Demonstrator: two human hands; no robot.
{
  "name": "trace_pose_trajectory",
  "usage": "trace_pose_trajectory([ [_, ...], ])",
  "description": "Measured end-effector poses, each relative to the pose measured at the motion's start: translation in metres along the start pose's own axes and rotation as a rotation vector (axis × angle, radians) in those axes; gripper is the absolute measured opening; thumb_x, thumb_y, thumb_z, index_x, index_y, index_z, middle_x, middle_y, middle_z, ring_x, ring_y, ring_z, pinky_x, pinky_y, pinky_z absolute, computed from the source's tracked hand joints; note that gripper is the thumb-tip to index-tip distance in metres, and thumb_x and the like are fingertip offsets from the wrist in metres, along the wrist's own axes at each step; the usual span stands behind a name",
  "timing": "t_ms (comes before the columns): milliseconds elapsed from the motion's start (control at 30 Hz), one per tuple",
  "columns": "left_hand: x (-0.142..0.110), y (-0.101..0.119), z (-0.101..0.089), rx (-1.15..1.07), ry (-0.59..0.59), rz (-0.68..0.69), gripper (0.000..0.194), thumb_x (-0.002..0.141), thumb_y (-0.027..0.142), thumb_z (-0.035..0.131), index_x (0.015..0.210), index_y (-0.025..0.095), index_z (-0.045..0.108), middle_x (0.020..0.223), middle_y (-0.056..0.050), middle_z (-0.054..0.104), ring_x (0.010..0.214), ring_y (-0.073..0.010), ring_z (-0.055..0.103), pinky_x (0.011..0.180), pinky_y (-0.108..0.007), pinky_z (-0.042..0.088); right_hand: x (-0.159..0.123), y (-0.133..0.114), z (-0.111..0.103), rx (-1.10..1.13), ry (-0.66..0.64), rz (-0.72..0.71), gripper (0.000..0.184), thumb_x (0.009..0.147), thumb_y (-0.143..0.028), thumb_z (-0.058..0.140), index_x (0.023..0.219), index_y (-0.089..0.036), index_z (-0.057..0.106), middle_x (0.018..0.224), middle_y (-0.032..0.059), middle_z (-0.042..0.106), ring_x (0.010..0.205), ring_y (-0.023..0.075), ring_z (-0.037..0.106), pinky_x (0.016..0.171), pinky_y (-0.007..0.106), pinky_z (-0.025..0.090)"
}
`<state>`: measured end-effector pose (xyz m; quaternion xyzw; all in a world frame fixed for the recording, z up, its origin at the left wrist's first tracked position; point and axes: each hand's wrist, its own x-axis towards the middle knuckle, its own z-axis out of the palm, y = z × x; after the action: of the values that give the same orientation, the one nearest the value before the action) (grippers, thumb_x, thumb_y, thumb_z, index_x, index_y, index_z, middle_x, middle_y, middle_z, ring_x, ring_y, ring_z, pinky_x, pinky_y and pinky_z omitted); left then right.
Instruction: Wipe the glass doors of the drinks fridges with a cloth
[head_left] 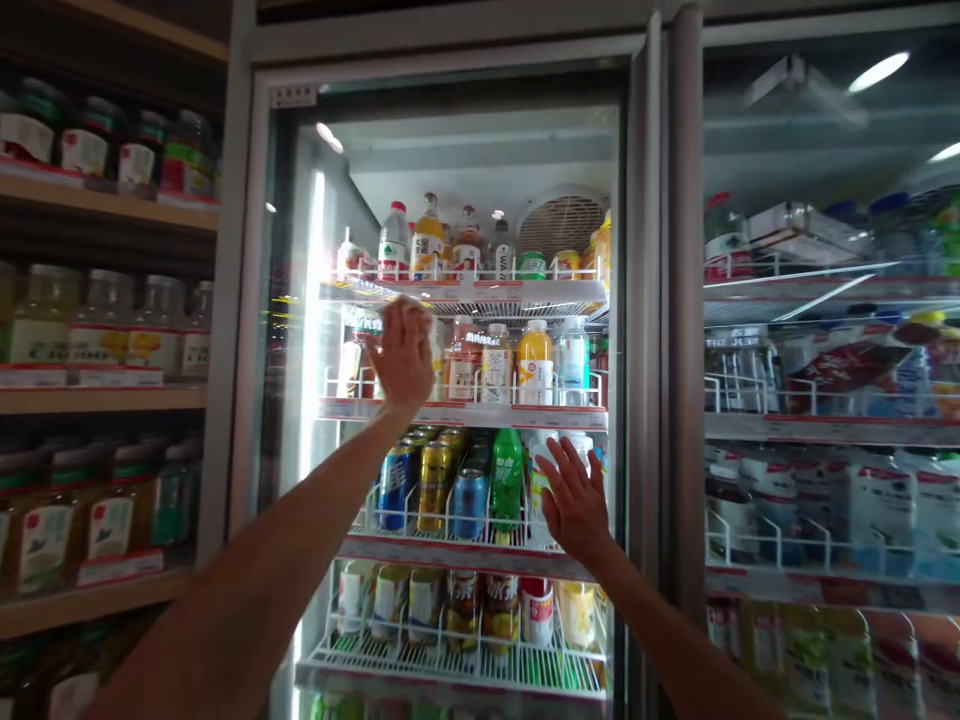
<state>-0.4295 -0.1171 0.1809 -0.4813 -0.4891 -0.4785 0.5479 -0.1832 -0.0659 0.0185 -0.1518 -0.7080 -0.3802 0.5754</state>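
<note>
Background: dim shop interior, wooden shelving (pixel 105 400) at left stocked with capped bottles and jars.
Central unit: upright drinks cooler (pixel 637 300), metal-framed and lit inside by a vertical strip at its left. Its glass door (pixel 480 130) carries light reflections and is the thing nearest both hands.
Adjoining unit: second glass-fronted cooler (pixel 825 430) at right, holding bottles and pouches.
Cooler interior: wire-fronted shelves, with a round fan grille (pixel 562 220) behind the top row.
Left hand (pixel 405 358): raised before the second shelf, fingers upward; a pale patch at the fingertips is too blurred to identify. Grip and contact with the glass cannot be determined.
Right hand (pixel 577 505): lower, before the third shelf's right end; open, fingers spread, nothing seen in it. Contact with the glass cannot be confirmed.
Second shelf: orange drink bottle (pixel 535 362) among other bottles, between the hands and above the right one.
Third shelf: green bottle (pixel 507 475) upright, left of the right hand; beside it, light-blue can (pixel 470 503), then gold can (pixel 434 483).
</note>
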Motion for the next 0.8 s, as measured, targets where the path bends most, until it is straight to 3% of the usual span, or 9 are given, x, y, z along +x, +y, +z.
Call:
trace_pose_trajectory([
  [100,-0.012,0.038,0.008,-0.053,-0.158,0.336,0.041,0.092,0.033,0.033,0.133,0.027,0.04,0.146,-0.002,0.033,0.137,-0.0163,0.021,0.114,-0.045,0.01,-0.001,0.001,0.0,0.012,0.003,-0.001,0.04,0.084,-0.013,0.041,0.124,-0.016,0.046,0.132,0.0137,0.051,0.135,0.0233,0.03,0.111,0.049,0.02],
  [167,-0.015,0.04,0.006,-0.076,-0.235,0.525,0.039,0.092,0.033,0.037,0.13,0.032,0.042,0.144,0.003,0.036,0.136,-0.0128,0.025,0.115,-0.041,0.008,-0.002,0.002,0.0,0.021,0.006,0.003,0.04,0.084,-0.014,0.041,0.124,-0.016,0.046,0.132,0.0138,0.05,0.135,0.0233,0.03,0.11,0.049,0.02],
  [367,0.009,-0.023,-0.008,0.025,0.062,0.05,0.05,0.094,0.023,0.019,0.143,0.019,0.01,0.149,-0.014,0.02,0.139,-0.0247,0.016,0.107,-0.065,0.006,0.001,0.0,-0.001,0.017,0.022,-0.003,0.041,0.084,-0.013,0.042,0.124,-0.017,0.046,0.131,0.0121,0.052,0.133,0.0226,0.034,0.11,0.049,0.022],
  [433,0.003,-0.003,-0.002,0.029,0.034,0.119,0.051,0.094,0.024,0.021,0.144,0.022,0.01,0.149,-0.012,0.022,0.139,-0.0233,0.014,0.108,-0.062,0.007,0.001,0.0,-0.001,0.017,0.027,-0.009,0.04,0.084,-0.013,0.042,0.123,-0.017,0.047,0.13,0.013,0.052,0.133,0.0228,0.034,0.11,0.048,0.022],
  [533,-0.016,0.05,0.009,-0.006,-0.141,0.473,0.046,0.092,0.033,0.035,0.137,0.035,0.029,0.145,0.003,0.033,0.138,-0.0142,0.021,0.114,-0.044,0.012,0.0,0.001,-0.001,0.032,0.039,-0.005,0.039,0.084,-0.013,0.043,0.123,-0.015,0.048,0.131,0.0145,0.052,0.133,0.0231,0.033,0.11,0.049,0.022],
  [600,-0.021,0.062,0.008,-0.03,-0.269,0.649,0.042,0.091,0.033,0.037,0.133,0.036,0.035,0.145,0.005,0.034,0.137,-0.0131,0.022,0.115,-0.041,0.01,-0.001,0.002,-0.001,0.042,0.049,0.011,0.041,0.084,-0.013,0.043,0.124,-0.016,0.046,0.132,0.0137,0.05,0.134,0.0228,0.032,0.11,0.049,0.022],
  [633,-0.018,0.057,0.004,-0.025,-0.294,0.62,0.041,0.091,0.032,0.037,0.132,0.035,0.038,0.145,0.005,0.034,0.137,-0.0132,0.023,0.115,-0.042,0.01,-0.001,0.002,0.0,0.045,0.054,0.02,0.042,0.084,-0.013,0.042,0.125,-0.017,0.046,0.133,0.013,0.049,0.134,0.0226,0.032,0.11,0.049,0.021],
  [700,-0.006,0.032,-0.005,0.019,-0.241,0.343,0.039,0.092,0.03,0.033,0.131,0.031,0.039,0.146,0.001,0.033,0.136,-0.015,0.025,0.114,-0.045,0.01,-0.001,0.001,0.0,0.046,0.053,0.029,0.043,0.084,-0.013,0.042,0.126,-0.018,0.045,0.134,0.012,0.049,0.134,0.0222,0.032,0.111,0.048,0.021],
  [800,0.011,0.004,-0.01,0.065,-0.104,0.02,0.048,0.094,0.025,0.021,0.139,0.01,0.024,0.148,-0.019,0.019,0.138,-0.0278,0.018,0.106,-0.064,0.009,-0.002,0.001,0.001,0.04,0.038,0.03,0.043,0.084,-0.014,0.042,0.127,-0.018,0.045,0.134,0.0114,0.049,0.133,0.0217,0.033,0.111,0.047,0.02],
])
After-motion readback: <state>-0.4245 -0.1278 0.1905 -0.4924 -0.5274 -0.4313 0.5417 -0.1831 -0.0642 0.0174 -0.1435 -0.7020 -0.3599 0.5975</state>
